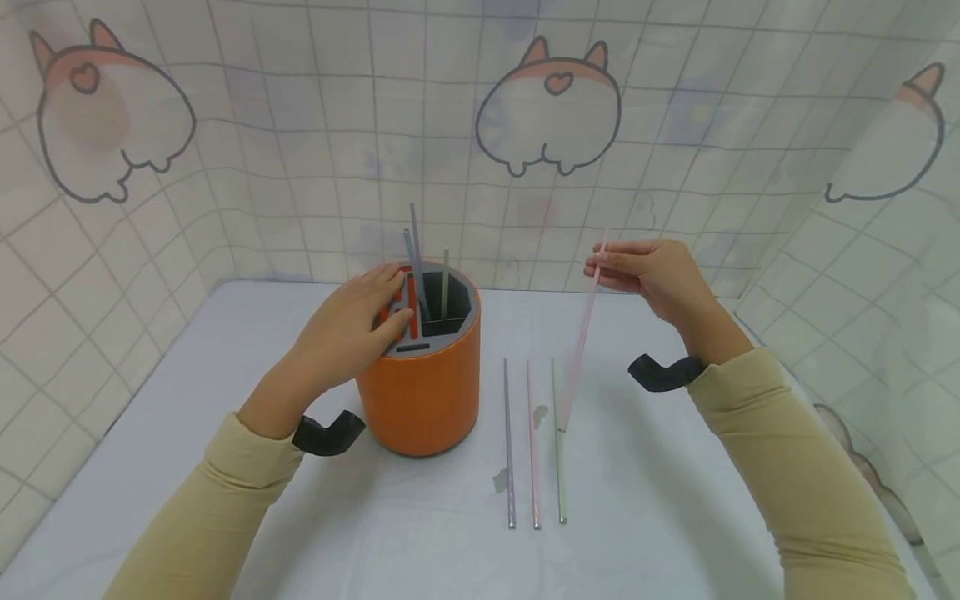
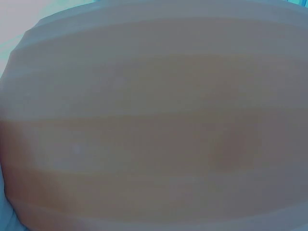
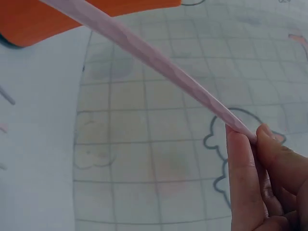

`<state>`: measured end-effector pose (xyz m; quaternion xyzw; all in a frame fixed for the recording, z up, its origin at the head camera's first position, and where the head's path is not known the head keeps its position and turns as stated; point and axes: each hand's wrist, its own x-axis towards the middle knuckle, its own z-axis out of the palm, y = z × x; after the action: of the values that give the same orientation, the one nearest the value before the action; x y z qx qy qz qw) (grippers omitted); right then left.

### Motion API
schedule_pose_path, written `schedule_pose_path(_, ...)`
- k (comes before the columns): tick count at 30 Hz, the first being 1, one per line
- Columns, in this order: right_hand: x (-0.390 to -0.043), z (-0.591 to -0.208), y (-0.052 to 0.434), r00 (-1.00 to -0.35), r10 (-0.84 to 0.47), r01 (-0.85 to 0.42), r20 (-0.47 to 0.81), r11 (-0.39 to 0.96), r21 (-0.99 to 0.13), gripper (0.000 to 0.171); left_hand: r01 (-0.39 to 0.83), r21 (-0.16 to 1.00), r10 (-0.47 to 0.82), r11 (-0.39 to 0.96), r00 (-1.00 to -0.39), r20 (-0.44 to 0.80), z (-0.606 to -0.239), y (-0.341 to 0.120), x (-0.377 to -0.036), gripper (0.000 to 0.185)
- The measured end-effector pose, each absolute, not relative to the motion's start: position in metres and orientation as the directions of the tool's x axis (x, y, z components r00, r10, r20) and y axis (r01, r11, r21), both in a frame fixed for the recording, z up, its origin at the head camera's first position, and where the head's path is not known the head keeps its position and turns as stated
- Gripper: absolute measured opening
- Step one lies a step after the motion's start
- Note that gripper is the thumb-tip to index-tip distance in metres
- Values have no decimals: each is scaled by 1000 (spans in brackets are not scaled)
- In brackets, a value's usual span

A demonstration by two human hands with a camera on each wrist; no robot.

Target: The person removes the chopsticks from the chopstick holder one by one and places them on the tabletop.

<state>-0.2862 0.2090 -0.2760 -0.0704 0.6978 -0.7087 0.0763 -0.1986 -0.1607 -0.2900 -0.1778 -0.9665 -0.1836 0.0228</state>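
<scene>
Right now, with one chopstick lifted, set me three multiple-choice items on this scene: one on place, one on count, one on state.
1. Where does the left hand rest?
A. on the round orange plastic holder's top
B. flat on the white table
C. on the wall

2. How many chopsticks lie flat on the table?
A. one
B. three
C. five

3. How is the long pale pink chopstick held?
A. lying loose
B. standing in the holder
C. pinched near its upper end by the right hand

Answers: 1 A, fingers lie on the grey insert; 2 B, grey, pink and green lie side by side; 3 C, fingertips pinch it, with the low tip near the table.
</scene>
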Motion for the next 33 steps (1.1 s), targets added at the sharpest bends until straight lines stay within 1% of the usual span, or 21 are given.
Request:
schedule_pose_path(7,-288,-324,225,-938,-291,173,-189,80,-982,8,352,347,334,869,-936,114,-291,-160,-199,62)
schedule_pose_path(9,-288,-337,228,-924,-301,212,-234,103,-972,11,352,346,334,870,-936,112,-291,-160,-200,62)
schedule_pose_path(15,-285,-372,233,-891,-309,297,-332,155,-942,50,347,344,330,873,-938,108,-290,-160,-199,62)
schedule_pose_path(17,-285,-380,233,-882,-311,318,-354,160,-934,55,342,345,326,874,-939,106,-290,-160,-199,62)
schedule_pose_path(19,-284,-388,234,-876,-310,335,-369,158,-929,57,338,347,322,875,-941,104,-290,-160,-199,62)
schedule_pose_path(26,-287,-411,235,-870,-301,370,-391,125,-920,52,341,342,323,876,-940,108,-291,-161,-199,62)
schedule_pose_path(33,-287,-428,231,-872,-272,375,-407,162,-913,48,345,353,326,870,-938,113,-291,-161,-199,62)
